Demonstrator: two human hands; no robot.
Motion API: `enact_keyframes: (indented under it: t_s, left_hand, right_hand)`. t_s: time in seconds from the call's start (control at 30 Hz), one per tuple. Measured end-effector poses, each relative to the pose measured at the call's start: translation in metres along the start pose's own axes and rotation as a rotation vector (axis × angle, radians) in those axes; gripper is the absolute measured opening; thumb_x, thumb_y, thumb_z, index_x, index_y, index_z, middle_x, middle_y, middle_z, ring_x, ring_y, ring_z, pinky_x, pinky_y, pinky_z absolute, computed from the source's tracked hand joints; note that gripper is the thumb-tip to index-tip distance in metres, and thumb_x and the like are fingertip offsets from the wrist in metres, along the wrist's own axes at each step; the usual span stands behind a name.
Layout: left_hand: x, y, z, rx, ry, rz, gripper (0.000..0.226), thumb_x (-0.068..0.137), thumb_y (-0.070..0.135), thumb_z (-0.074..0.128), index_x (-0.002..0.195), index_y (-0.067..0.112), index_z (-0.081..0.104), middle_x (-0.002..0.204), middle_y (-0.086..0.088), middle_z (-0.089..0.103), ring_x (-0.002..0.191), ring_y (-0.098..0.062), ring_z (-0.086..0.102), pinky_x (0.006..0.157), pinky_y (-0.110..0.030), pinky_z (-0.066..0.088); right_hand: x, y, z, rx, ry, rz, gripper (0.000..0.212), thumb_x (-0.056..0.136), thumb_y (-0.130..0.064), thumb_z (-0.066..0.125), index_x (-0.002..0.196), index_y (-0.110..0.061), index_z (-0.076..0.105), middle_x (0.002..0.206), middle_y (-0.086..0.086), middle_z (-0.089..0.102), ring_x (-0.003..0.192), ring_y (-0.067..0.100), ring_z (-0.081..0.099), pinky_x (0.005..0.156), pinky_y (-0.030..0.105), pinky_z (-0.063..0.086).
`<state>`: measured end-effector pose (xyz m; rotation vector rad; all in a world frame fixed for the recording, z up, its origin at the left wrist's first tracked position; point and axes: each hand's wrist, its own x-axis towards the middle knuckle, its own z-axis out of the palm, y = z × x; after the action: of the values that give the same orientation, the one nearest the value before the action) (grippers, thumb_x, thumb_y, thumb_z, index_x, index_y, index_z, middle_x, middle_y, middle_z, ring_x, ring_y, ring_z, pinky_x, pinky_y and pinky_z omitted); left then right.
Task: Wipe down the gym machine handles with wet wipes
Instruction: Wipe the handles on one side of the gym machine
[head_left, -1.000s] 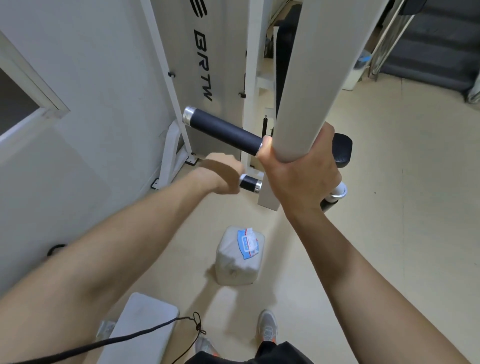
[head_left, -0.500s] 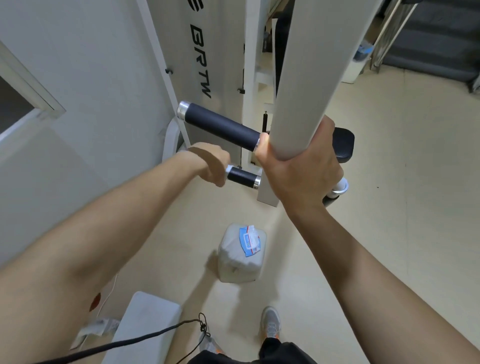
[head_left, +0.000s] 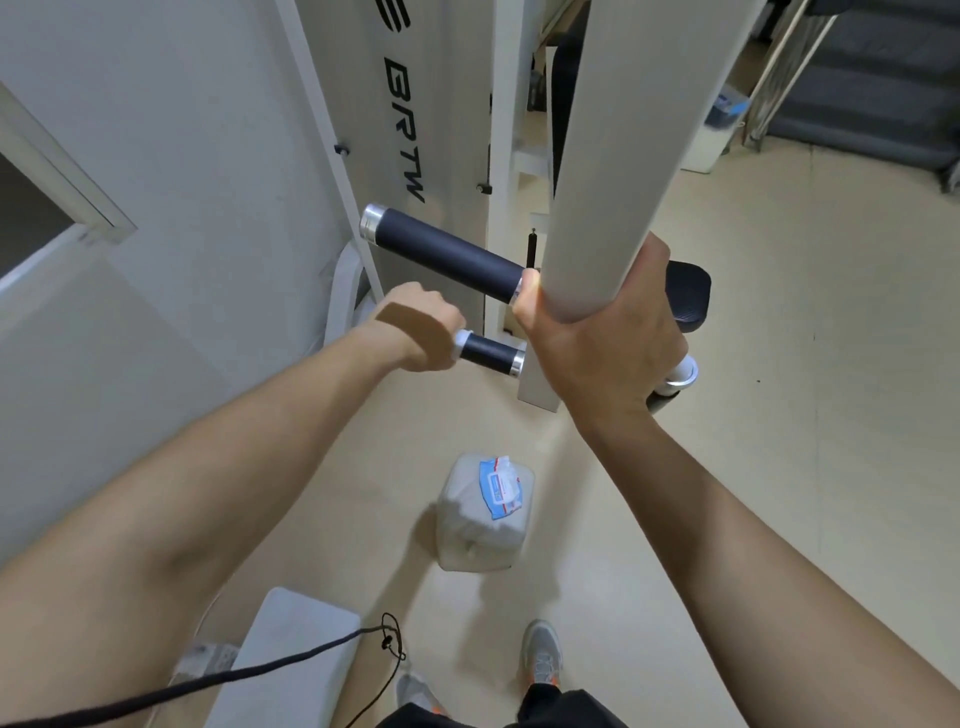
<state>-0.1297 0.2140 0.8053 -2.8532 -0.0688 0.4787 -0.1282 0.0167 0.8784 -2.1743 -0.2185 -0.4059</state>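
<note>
Handle (head_left: 485, 353) runs crosswise; left hand (head_left: 421, 327) curls round its hidden left tip; right hand (head_left: 602, 343) grips the post (head_left: 623, 156).

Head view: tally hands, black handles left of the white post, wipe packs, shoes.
Hands: 2, left hand, right hand
Black handles: 2, upper handle, lower handle
Wipe pack: 1
Shoes: 2, left shoe, right shoe
Total: 7
</note>
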Motion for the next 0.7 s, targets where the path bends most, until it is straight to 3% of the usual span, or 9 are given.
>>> enact_keyframes:
  t_s: [0.07, 0.17, 0.23, 0.33, 0.4, 0.47, 0.6, 0.7]
  left_hand:
    - [0.002, 0.018, -0.002, -0.030, 0.039, 0.004, 0.016, 0.091, 0.036, 0.053, 0.088, 0.021, 0.059, 0.077, 0.001, 0.062, 0.073, -0.020, 0.059, 0.075, -0.034, 0.047]
    - [0.018, 0.058, 0.004, -0.204, 0.093, 0.028, 0.037, 0.083, 0.037, 0.055, 0.110, 0.013, 0.062, 0.101, -0.003, 0.070, 0.092, -0.026, 0.065, 0.086, -0.035, 0.052]
    - [0.018, 0.066, 0.003, -0.282, 0.112, 0.050, 0.041, 0.082, 0.038, 0.057, 0.114, 0.014, 0.065, 0.109, -0.005, 0.070, 0.099, -0.027, 0.066, 0.090, -0.038, 0.054]
    - [0.006, 0.042, 0.004, -0.173, 0.126, 0.076, 0.021, 0.089, 0.036, 0.051, 0.096, 0.020, 0.064, 0.087, 0.000, 0.067, 0.079, -0.022, 0.063, 0.078, -0.033, 0.052]
    - [-0.004, 0.017, 0.003, -0.014, 0.081, 0.027, 0.020, 0.092, 0.036, 0.046, 0.081, 0.024, 0.057, 0.072, 0.004, 0.061, 0.065, -0.016, 0.056, 0.074, -0.032, 0.048]
    - [-0.010, 0.002, 0.005, 0.007, 0.049, -0.005, 0.019, 0.092, 0.033, 0.047, 0.077, 0.025, 0.056, 0.067, 0.004, 0.058, 0.063, -0.015, 0.055, 0.074, -0.032, 0.046]
    - [-0.007, 0.025, -0.003, -0.040, 0.024, -0.032, 0.019, 0.093, 0.038, 0.052, 0.092, 0.022, 0.063, 0.087, 0.000, 0.068, 0.085, -0.022, 0.063, 0.078, -0.033, 0.045]
    - [0.005, 0.067, 0.000, -0.285, 0.049, -0.041, 0.046, 0.089, 0.038, 0.061, 0.123, 0.008, 0.064, 0.123, -0.009, 0.067, 0.117, -0.029, 0.061, 0.102, -0.040, 0.046]
  right_hand:
    - [-0.001, 0.000, 0.001, 0.005, 0.018, -0.004, 0.075, 0.064, -0.064, 0.066, 0.122, -0.020, 0.050, 0.098, -0.013, 0.063, 0.082, 0.016, 0.060, 0.070, 0.024, 0.032]
    - [-0.001, 0.001, 0.000, 0.018, 0.026, -0.007, 0.077, 0.062, -0.066, 0.062, 0.123, -0.020, 0.050, 0.098, -0.013, 0.062, 0.081, 0.014, 0.058, 0.070, 0.024, 0.031]
    - [-0.002, 0.002, -0.001, 0.010, 0.011, -0.013, 0.078, 0.062, -0.066, 0.064, 0.124, -0.021, 0.049, 0.100, -0.013, 0.063, 0.085, 0.016, 0.062, 0.070, 0.024, 0.030]
    - [-0.004, 0.002, -0.003, -0.002, -0.016, -0.019, 0.076, 0.063, -0.066, 0.065, 0.124, -0.025, 0.047, 0.104, -0.012, 0.064, 0.088, 0.018, 0.063, 0.071, 0.025, 0.032]
    - [-0.005, 0.002, -0.003, -0.002, -0.036, -0.006, 0.073, 0.064, -0.064, 0.067, 0.123, -0.027, 0.045, 0.103, -0.012, 0.064, 0.086, 0.017, 0.062, 0.071, 0.026, 0.032]
    - [-0.006, 0.002, -0.003, -0.005, -0.039, -0.001, 0.072, 0.065, -0.064, 0.068, 0.123, -0.027, 0.045, 0.101, -0.013, 0.064, 0.084, 0.017, 0.061, 0.070, 0.027, 0.032]
    - [-0.004, 0.001, -0.002, 0.013, -0.006, -0.006, 0.075, 0.063, -0.066, 0.063, 0.123, -0.024, 0.048, 0.099, -0.012, 0.065, 0.087, 0.019, 0.064, 0.070, 0.027, 0.033]
    - [-0.004, 0.003, -0.002, 0.031, 0.004, -0.031, 0.078, 0.061, -0.068, 0.060, 0.124, -0.023, 0.049, 0.103, -0.011, 0.066, 0.092, 0.020, 0.065, 0.071, 0.026, 0.034]
